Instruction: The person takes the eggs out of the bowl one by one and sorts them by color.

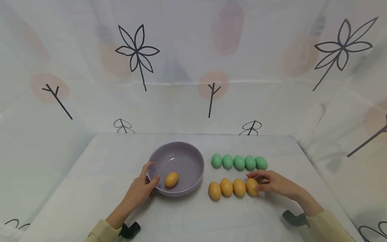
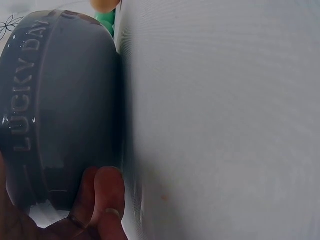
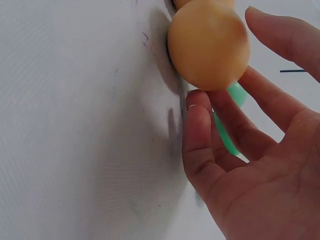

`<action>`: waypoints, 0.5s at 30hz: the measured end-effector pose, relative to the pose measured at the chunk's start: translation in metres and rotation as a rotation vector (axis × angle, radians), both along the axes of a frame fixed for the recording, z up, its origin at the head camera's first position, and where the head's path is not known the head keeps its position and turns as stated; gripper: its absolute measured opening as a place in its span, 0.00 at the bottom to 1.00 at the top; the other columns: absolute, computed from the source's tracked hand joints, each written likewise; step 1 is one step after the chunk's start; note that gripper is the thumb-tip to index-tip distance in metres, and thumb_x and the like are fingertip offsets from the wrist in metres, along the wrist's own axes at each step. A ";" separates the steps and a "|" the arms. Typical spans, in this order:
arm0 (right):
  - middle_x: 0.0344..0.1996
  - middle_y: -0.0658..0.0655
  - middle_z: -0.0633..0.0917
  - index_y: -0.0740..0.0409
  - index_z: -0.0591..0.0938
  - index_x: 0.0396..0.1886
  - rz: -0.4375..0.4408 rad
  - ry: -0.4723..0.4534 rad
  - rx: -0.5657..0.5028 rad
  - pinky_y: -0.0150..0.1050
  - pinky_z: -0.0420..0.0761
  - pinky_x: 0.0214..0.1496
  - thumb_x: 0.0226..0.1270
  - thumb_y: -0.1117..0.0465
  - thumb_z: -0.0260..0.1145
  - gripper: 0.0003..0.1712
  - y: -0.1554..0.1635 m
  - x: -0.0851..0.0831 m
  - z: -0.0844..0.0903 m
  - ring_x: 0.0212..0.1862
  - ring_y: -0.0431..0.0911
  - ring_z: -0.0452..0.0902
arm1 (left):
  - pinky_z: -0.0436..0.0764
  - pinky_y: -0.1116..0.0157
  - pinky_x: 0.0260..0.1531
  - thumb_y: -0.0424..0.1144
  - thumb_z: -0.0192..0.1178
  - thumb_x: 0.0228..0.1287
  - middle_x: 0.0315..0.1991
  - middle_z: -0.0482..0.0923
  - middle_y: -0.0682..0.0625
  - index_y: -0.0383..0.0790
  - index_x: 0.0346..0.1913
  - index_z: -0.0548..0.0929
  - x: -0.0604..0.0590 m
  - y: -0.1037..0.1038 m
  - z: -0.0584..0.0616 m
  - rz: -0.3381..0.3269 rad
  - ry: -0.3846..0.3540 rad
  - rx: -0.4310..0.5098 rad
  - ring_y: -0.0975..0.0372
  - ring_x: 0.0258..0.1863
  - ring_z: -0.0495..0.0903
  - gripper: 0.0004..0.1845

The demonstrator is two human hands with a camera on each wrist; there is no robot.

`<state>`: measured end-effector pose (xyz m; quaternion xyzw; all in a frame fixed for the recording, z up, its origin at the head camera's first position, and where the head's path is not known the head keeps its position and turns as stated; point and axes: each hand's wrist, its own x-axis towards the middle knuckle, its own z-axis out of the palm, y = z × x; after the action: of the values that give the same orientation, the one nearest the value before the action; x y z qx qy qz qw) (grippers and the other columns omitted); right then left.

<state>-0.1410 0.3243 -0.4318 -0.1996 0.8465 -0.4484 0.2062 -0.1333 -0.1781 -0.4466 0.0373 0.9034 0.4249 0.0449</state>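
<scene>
1. a white table (image 1: 90,188) bears everything.
2. a purple bowl (image 1: 181,158) sits at its middle, with 1 orange egg (image 1: 171,179) inside.
3. the left hand (image 1: 139,190) curls over the bowl's left rim, thumb inside.
4. right of the bowl, the right hand (image 1: 273,183) cups the row's end orange egg (image 1: 251,186), fingers spread, not clamped.
5. 5 green eggs (image 1: 239,162) lie behind.
</scene>
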 end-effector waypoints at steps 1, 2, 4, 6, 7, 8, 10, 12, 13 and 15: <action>0.58 0.61 0.80 0.64 0.76 0.63 0.006 0.009 -0.006 0.35 0.76 0.49 0.67 0.58 0.69 0.27 0.000 0.000 0.001 0.54 0.52 0.77 | 0.70 0.64 0.22 0.53 0.58 0.71 0.21 0.74 0.50 0.54 0.73 0.58 0.000 0.000 0.000 0.001 -0.002 -0.001 0.60 0.18 0.73 0.33; 0.58 0.61 0.80 0.65 0.76 0.63 0.007 0.014 -0.010 0.35 0.76 0.49 0.67 0.58 0.69 0.27 0.001 0.000 0.002 0.54 0.51 0.77 | 0.70 0.64 0.22 0.53 0.58 0.71 0.21 0.74 0.50 0.54 0.73 0.58 0.000 0.000 0.000 0.003 -0.003 -0.001 0.60 0.18 0.73 0.33; 0.58 0.62 0.80 0.65 0.77 0.63 0.009 0.023 -0.013 0.35 0.76 0.50 0.67 0.59 0.69 0.27 0.001 -0.001 0.003 0.54 0.50 0.77 | 0.70 0.64 0.21 0.53 0.58 0.71 0.21 0.74 0.50 0.55 0.73 0.58 0.001 0.000 0.000 0.006 -0.005 -0.003 0.60 0.18 0.73 0.33; 0.58 0.62 0.80 0.65 0.77 0.63 0.005 0.021 -0.017 0.35 0.76 0.50 0.66 0.59 0.70 0.27 0.001 -0.001 0.003 0.54 0.49 0.77 | 0.70 0.64 0.21 0.53 0.59 0.71 0.21 0.74 0.50 0.55 0.73 0.59 0.001 0.000 0.000 0.008 -0.005 -0.005 0.60 0.18 0.73 0.33; 0.58 0.63 0.80 0.65 0.77 0.62 0.005 0.019 -0.021 0.35 0.76 0.50 0.66 0.60 0.70 0.27 0.001 -0.001 0.003 0.54 0.49 0.77 | 0.70 0.64 0.21 0.53 0.59 0.71 0.21 0.74 0.50 0.55 0.73 0.59 0.001 0.001 0.000 0.008 -0.004 -0.004 0.60 0.18 0.73 0.33; 0.58 0.63 0.80 0.65 0.77 0.62 0.004 0.019 -0.023 0.35 0.75 0.50 0.65 0.60 0.70 0.27 0.002 -0.001 0.003 0.54 0.48 0.77 | 0.70 0.64 0.21 0.53 0.59 0.71 0.21 0.74 0.50 0.55 0.73 0.59 0.001 0.001 0.000 0.008 -0.004 -0.004 0.60 0.18 0.73 0.33; 0.58 0.63 0.80 0.65 0.77 0.62 -0.001 0.017 -0.027 0.34 0.75 0.50 0.64 0.61 0.70 0.27 0.002 -0.001 0.003 0.54 0.48 0.77 | 0.70 0.64 0.21 0.53 0.58 0.71 0.21 0.74 0.50 0.55 0.73 0.59 0.001 0.001 0.000 0.007 -0.002 -0.006 0.60 0.18 0.73 0.33; 0.56 0.61 0.81 0.64 0.78 0.60 -0.007 0.015 -0.026 0.34 0.75 0.50 0.64 0.60 0.70 0.26 0.001 -0.001 0.002 0.53 0.48 0.77 | 0.70 0.64 0.21 0.52 0.58 0.71 0.21 0.74 0.50 0.55 0.73 0.59 0.001 0.001 0.000 0.006 -0.001 -0.005 0.60 0.18 0.73 0.33; 0.55 0.60 0.81 0.63 0.79 0.59 -0.010 0.014 -0.023 0.34 0.75 0.50 0.64 0.60 0.70 0.25 0.001 -0.001 0.001 0.53 0.47 0.77 | 0.70 0.64 0.21 0.52 0.58 0.71 0.21 0.74 0.50 0.55 0.73 0.58 0.000 0.001 0.000 0.005 0.000 -0.004 0.60 0.18 0.73 0.33; 0.54 0.58 0.82 0.61 0.81 0.57 -0.015 0.012 -0.015 0.34 0.75 0.50 0.65 0.59 0.70 0.22 0.000 -0.001 0.000 0.52 0.46 0.77 | 0.70 0.64 0.21 0.52 0.58 0.71 0.21 0.74 0.50 0.55 0.73 0.58 0.000 0.001 0.000 0.004 0.004 -0.002 0.60 0.18 0.73 0.33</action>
<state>-0.1420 0.3242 -0.4315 -0.1975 0.8457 -0.4552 0.1963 -0.1330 -0.1770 -0.4465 0.0365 0.9039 0.4241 0.0423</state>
